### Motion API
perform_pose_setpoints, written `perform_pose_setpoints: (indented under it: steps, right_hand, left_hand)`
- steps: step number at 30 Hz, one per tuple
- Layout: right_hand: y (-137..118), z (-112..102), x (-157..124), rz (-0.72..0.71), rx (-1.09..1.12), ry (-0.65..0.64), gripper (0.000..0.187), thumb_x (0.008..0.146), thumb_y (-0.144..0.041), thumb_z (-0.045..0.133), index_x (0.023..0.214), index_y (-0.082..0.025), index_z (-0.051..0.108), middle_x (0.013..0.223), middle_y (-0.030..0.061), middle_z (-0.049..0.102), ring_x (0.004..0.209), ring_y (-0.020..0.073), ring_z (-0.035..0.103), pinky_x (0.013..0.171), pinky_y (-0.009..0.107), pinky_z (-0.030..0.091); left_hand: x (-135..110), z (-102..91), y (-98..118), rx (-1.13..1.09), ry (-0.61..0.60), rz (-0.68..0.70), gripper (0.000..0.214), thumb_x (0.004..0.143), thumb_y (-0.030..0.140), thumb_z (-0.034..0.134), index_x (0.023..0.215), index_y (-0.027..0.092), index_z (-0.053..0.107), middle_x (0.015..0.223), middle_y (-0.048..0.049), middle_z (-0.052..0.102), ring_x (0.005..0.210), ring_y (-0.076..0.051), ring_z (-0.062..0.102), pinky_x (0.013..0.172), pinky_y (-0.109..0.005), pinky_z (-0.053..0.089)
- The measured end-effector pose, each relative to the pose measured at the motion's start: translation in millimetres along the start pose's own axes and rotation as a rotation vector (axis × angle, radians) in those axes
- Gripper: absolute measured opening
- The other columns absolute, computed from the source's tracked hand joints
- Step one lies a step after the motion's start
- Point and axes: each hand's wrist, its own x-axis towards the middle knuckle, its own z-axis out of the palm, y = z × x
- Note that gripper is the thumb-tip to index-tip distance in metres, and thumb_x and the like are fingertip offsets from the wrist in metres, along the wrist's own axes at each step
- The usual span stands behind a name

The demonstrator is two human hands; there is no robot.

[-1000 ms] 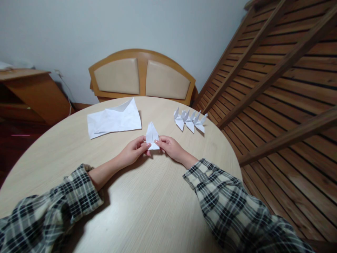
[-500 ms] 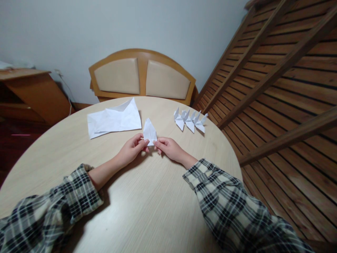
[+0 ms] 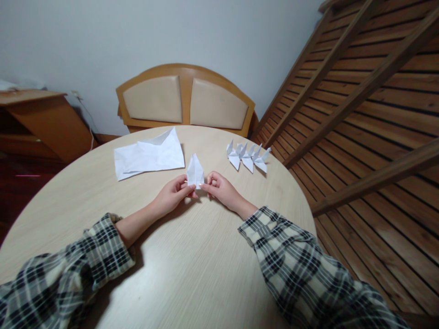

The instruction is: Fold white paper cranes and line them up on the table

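Observation:
A small folded white paper (image 3: pixel 195 171), pointed at its far end, is held up over the table between my hands. My left hand (image 3: pixel 173 194) pinches its lower left edge, thumb on the near face and fingers behind. My right hand (image 3: pixel 222 189) has its thumb tip on the lower right corner, with its other fingers curled beside the paper. What lies behind the paper is hidden. Three folded paper cranes (image 3: pixel 247 157) stand in a row on the right, beyond my right hand. To the left rest larger creased white paper sheets (image 3: pixel 151 155).
All this is on a round pale wooden table (image 3: pixel 192 256). Past its far edge stands a wooden headboard (image 3: pixel 187 98) with beige panels against the wall. A slatted wooden frame (image 3: pixel 360 123) rises on the right, and a brown desk (image 3: pixel 44 123) is at the left.
The fingers of my right hand have shifted up and curled beside the paper, while its thumb stays at the lower corner. My left hand is almost unmoved.

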Motion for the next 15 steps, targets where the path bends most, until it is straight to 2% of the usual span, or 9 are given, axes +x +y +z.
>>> perform_pose_setpoints:
  steps: [8, 15]
  right_hand:
    - [-1.4, -3.2, 2.3, 0.048, 0.103, 0.034, 0.030, 0.078, -0.033, 0.071, 0.097, -0.024, 0.050, 0.057, -0.0101, 0.053, 0.048, 0.0086, 0.045, 0.046, 0.020, 0.030]
    - [-2.5, -2.7, 2.7, 0.043, 0.133, 0.026, 0.031, 0.076, -0.032, 0.072, 0.100, -0.022, 0.056, 0.056, -0.0100, 0.049, 0.051, 0.0090, 0.048, 0.048, 0.020, 0.032]
  left_hand:
    - [-0.7, 0.9, 1.0, 0.000, 0.009, -0.026, 0.026, 0.087, 0.034, 0.065, 0.102, 0.014, 0.061, 0.076, -0.0041, 0.069, 0.072, -0.017, 0.064, 0.071, -0.030, 0.049]
    - [0.3, 0.0, -2.0, -0.016, -0.002, -0.031, 0.027, 0.085, 0.033, 0.067, 0.103, 0.014, 0.061, 0.078, -0.0051, 0.069, 0.073, -0.017, 0.065, 0.072, -0.030, 0.050]
